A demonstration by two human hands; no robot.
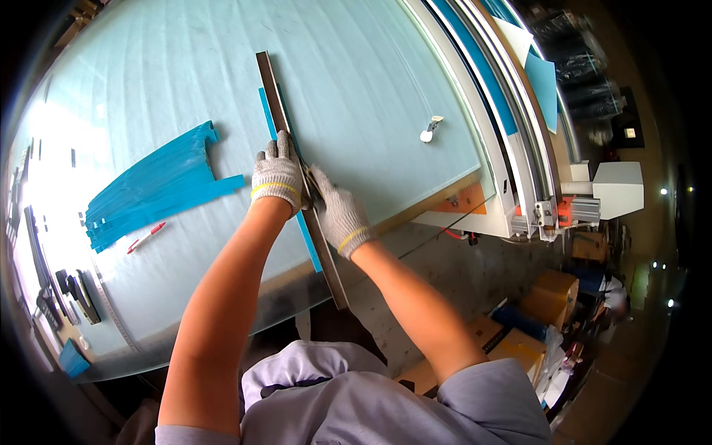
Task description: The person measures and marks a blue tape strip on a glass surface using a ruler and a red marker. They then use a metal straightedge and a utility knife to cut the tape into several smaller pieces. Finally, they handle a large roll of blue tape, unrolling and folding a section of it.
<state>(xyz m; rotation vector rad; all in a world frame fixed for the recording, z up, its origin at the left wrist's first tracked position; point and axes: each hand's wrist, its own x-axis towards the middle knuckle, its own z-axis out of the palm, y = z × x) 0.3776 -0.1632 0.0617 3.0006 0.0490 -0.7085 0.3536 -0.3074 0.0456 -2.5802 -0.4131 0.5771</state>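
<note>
A long dark metal straightedge [271, 96] lies over a narrow blue strip [309, 242] on a large pale glass-topped table [356, 81]. My left hand [276, 178], in a grey knit glove with a yellow band, rests flat on the straightedge, its fingers stretched out away from me. Close on its right, my gloved right hand [341, 211] is closed against the bar's right side. A small dark thing shows between the two hands, too hidden to name. Left of them lie a ragged-ended blue sheet [159, 182] and a red and white pen [146, 238].
A small white and black item [430, 130] sits on the glass to the right. Beyond the table's right edge runs a white machine rail [512, 111]. Dark tools [81, 297] and a ruler [113, 311] lie at left. Cardboard boxes [549, 297] stand on the floor at lower right.
</note>
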